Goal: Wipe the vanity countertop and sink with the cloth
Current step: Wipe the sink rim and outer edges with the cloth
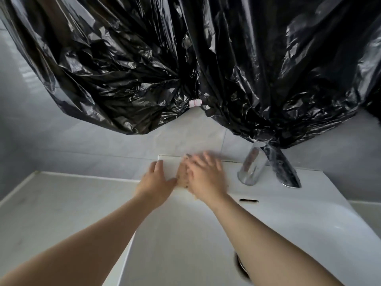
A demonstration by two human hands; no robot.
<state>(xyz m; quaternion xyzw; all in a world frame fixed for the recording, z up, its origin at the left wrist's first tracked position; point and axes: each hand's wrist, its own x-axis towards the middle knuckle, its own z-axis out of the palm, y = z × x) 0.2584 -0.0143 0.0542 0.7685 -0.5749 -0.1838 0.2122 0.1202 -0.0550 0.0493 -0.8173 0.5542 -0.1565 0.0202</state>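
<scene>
A white sink [309,223] sits in a pale vanity countertop [61,203]. On the sink's back left ledge lies a beige cloth [182,176], mostly covered. My right hand [206,174] presses flat on it with fingers spread, blurred by motion. My left hand [156,180] rests with straight fingers on the ledge's left corner, right beside the cloth.
A chrome tap [250,168] stands just right of my hands, its top under black plastic sheeting [185,58] that hangs over the wall above. The overflow slot [248,200] and drain [240,263] show in the basin. Grey tiled wall [82,141] runs behind.
</scene>
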